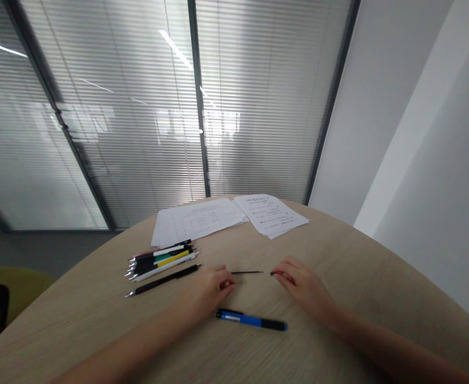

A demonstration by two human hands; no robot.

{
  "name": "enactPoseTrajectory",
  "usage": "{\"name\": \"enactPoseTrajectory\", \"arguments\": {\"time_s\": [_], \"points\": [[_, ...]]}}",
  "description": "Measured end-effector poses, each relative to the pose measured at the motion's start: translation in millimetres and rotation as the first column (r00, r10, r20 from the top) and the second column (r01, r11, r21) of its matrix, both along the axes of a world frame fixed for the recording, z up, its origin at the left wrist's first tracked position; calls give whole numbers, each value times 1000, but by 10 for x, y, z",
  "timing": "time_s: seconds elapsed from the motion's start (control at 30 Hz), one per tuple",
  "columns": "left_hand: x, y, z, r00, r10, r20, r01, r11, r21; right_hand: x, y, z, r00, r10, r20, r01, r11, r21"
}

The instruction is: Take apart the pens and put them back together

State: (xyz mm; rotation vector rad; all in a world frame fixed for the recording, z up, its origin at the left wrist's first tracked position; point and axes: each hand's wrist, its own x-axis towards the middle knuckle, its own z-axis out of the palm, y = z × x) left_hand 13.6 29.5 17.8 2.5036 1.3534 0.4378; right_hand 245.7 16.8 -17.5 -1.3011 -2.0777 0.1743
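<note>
My left hand is closed, with a thin dark pen refill sticking out to the right from its fingertips. Across a small gap, my right hand pinches a tiny dark piece, too small to name; it points toward the refill's tip. Nearer to me, a blue pen with a black grip lies on the table between the two forearms. Just left of my left hand rests a black pen with a silver tip.
Several pens, black, white, green and yellow, lie in a pile on the left of the round wooden table. Printed papers spread along the far edge. A green chair stands at left, and glass panels with blinds rise behind.
</note>
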Motion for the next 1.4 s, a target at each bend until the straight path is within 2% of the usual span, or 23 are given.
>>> {"name": "enactPoseTrajectory", "arguments": {"time_s": [0.17, 0.37, 0.53, 0.7, 0.87, 1.03, 1.13, 1.2, 1.3, 1.4], "points": [[-152, 169, -17, 997, 33, -73, -30, 999, 34, 102, 84, -64, 967, -143, 213, 126, 988, 90], [-183, 176, 114, 964, 2, -266, 27, 994, 106, 83, 52, -41, 922, -120, 367, 83, 990, 116], [-118, 97, 184, 913, -11, -408, 82, 984, 157, 82, 70, -50, 930, -112, 349, 81, 992, 101], [-69, 50, 94, 889, -44, -456, 135, 977, 168, 83, 81, -38, 928, -99, 360, 86, 995, 53], [-81, 71, 25, 884, -61, -464, 164, 969, 183, 93, 86, -39, 944, -72, 322, 54, 997, 63], [-101, 43, 165, 884, -66, -462, 171, 967, 189, 92, 88, -47, 951, -81, 297, 56, 994, 94], [-58, -76, 310, 897, -176, -405, 237, 966, 104, 85, 81, -47, 960, -99, 261, 68, 990, 124], [-7, -170, 367, 892, -291, -346, 328, 943, 54, 81, 72, -43, 966, -110, 233, 75, 985, 154], [64, -260, 351, 866, -369, -338, 389, 921, -9, 83, 51, -36, 976, -94, 196, 52, 976, 213], [93, -266, 272, 856, -382, -348, 403, 915, -14, 87, 11, -26, 982, -23, 186, -36, 952, 305]]}}
